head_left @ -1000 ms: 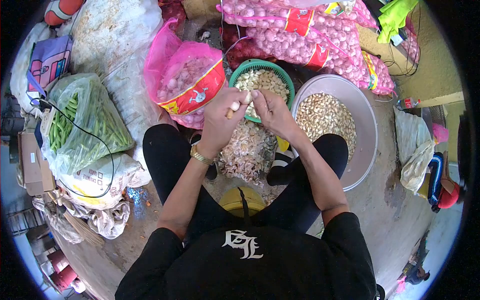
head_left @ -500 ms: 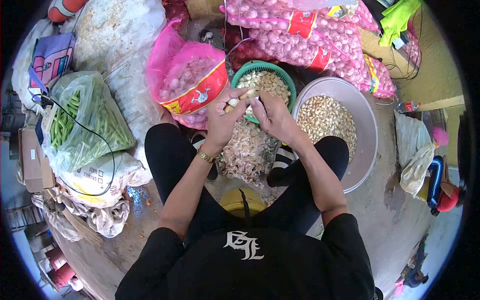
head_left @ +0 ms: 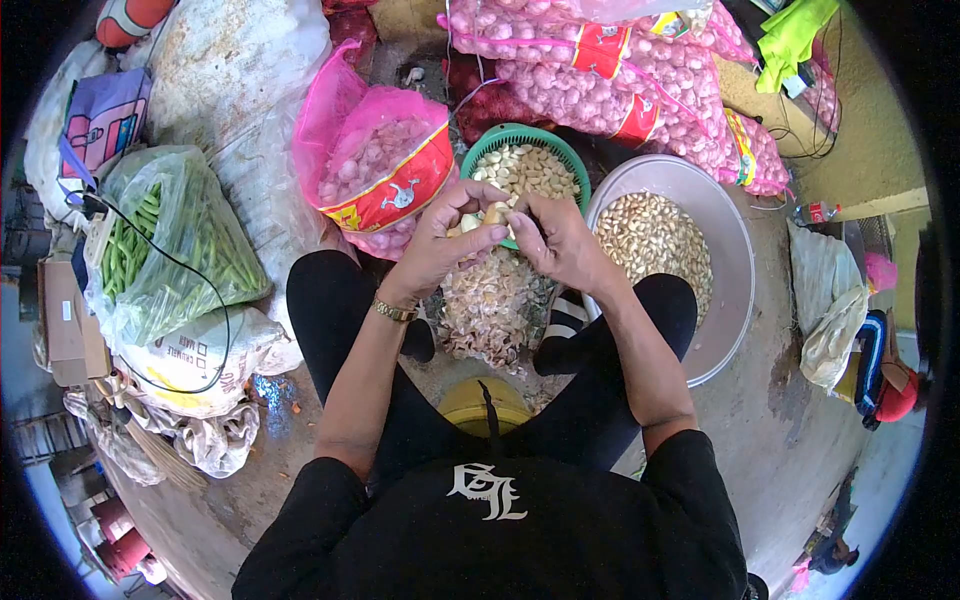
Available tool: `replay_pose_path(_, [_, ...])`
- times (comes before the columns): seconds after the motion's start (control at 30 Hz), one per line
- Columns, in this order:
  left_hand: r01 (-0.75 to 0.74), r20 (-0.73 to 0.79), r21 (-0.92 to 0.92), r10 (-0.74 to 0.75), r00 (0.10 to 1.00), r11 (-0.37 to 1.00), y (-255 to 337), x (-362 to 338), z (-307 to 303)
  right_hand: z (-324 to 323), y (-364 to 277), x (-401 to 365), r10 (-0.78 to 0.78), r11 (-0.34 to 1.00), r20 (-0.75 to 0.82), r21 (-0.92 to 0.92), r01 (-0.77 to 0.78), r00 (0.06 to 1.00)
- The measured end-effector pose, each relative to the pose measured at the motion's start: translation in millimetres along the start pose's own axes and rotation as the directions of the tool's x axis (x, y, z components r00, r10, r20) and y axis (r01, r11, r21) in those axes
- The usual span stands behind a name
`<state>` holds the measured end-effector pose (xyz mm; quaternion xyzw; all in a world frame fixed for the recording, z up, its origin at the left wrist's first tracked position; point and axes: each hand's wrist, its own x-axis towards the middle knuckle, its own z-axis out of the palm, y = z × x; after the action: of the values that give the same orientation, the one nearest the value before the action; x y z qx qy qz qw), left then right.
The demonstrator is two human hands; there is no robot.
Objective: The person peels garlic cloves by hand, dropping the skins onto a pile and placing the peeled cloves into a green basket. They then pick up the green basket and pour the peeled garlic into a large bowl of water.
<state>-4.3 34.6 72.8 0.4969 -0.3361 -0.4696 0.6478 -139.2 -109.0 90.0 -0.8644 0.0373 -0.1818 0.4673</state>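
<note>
Since the earlier frame, the left hand point(head_left: 440, 245) has swung a little outward, its thumb now reaching across below the garlic, while the right hand point(head_left: 568, 242) has drawn slightly toward the body. The garlic point(head_left: 495, 212) sits between the two hands, in front of the knees. The left hand is curled around it, with a second pale clove point(head_left: 469, 222) tucked in the palm. The right hand's thumb and forefinger come right up to the garlic; whether they pinch it, I cannot tell.

Seen from the garlic, the green basket point(head_left: 575, 160) of pale cloves lies at one o'clock, the wide tub point(head_left: 742, 255) of browner cloves between three and four, the heap of skins point(head_left: 495, 310) at six, and the pink net bag point(head_left: 330, 110) at ten.

The garlic should handle as light and firm, too small for a full grip. Dry skin would give some bite, but bare flesh is likely slick (a wet fingertip makes it worse), and hard pressing may bruise it. The best hold is probably across its fat sides near the blunt end, between thumb pad and fingertip, leaving the tip free.
</note>
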Motion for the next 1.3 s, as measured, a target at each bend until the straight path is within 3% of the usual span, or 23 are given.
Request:
replay_pose_path(0.17, [0.019,0.049,-0.195,-0.010,0.999,0.981,-7.8,1.5,-4.0,5.0,-2.8,-5.1,-0.045,0.999,-0.023,-0.003,0.045,0.999])
replay_pose_path(0.3, [-0.004,0.052,-0.219,0.015,0.999,0.976,-10.9,2.5,-3.3,4.1,-7.2,-6.9,-0.089,0.994,0.014,-0.059,0.090,0.996])
replay_pose_path(0.37, [-0.078,-0.096,-0.277,0.054,0.994,0.958,-21.4,7.1,-4.3,5.5,-0.9,-12.2,-0.134,0.988,0.042,-0.073,0.137,0.990])
replay_pose_path(0.4, [-0.080,-0.099,-0.277,0.055,0.994,0.958,-19.2,8.1,-9.2,6.0,-0.5,-13.8,-0.176,0.980,0.071,-0.084,0.182,0.982])
replay_pose_path(0.47, [-0.127,-0.178,-0.374,0.063,0.982,0.919,-12.2,9.1,-23.1,5.9,-4.1,-15.7,-0.146,0.989,0.048,-0.007,0.147,0.988])
replay_pose_path(0.5, [-0.124,-0.176,-0.369,0.062,0.982,0.921,-11.1,8.8,-24.0,5.3,-6.4,-16.0,-0.106,0.992,0.017,0.070,0.104,0.994])
replay_pose_path(0.57, [-0.185,-0.064,-0.119,0.179,0.982,0.976,-12.3,5.6,-21.7,6.8,-10.8,-13.9,-0.059,0.992,-0.049,0.110,0.064,0.997])
replay_pose_path(0.63, [-0.137,-0.094,-0.116,0.126,0.988,0.984,-10.0,0.6,-14.7,6.3,-15.2,-9.6,0.029,0.982,-0.154,0.189,0.000,0.988])
replay_pose_path(0.67, [-0.126,-0.068,-0.064,0.121,0.990,0.990,-10.0,0.1,-12.4,3.1,-16.3,-9.0,0.131,0.973,-0.118,0.204,-0.105,0.984])
replay_pose_path(0.8, [-0.061,-0.034,-0.011,0.061,0.998,0.998,-6.9,-0.1,-8.8,11.0,-6.3,-4.2,0.049,0.955,-0.233,0.296,0.023,0.971])
replay_pose_path(0.87, [-0.071,-0.030,-0.033,0.070,0.997,0.997,-2.3,-1.0,-5.1,10.7,-3.7,0.3,-0.095,0.973,-0.266,0.178,0.146,0.959])
replay_pose_path(0.97, [-0.072,0.009,-0.018,0.072,0.997,0.997,2.0,-3.8,-2.5,11.6,-0.2,1.8,-0.056,0.969,-0.269,0.218,0.117,0.961])
replay_pose_path(1.03, [0.007,0.022,-0.111,-0.005,1.000,0.994,2.6,-4.8,-1.8,10.4,-1.4,4.0,-0.039,0.967,-0.268,0.233,0.104,0.963])
replay_pose_path(1.17, [-0.042,-0.046,-0.174,0.035,0.998,0.984,-13.3,-1.5,1.9,15.3,-1.1,4.6,-0.051,0.971,-0.310,0.205,0.119,0.949])
replay_pose_path(1.3, [-0.036,-0.102,-0.367,-0.002,0.995,0.929,-20.3,2.5,7.4,15.0,-0.4,3.7,-0.060,0.963,-0.300,0.234,0.134,0.952])
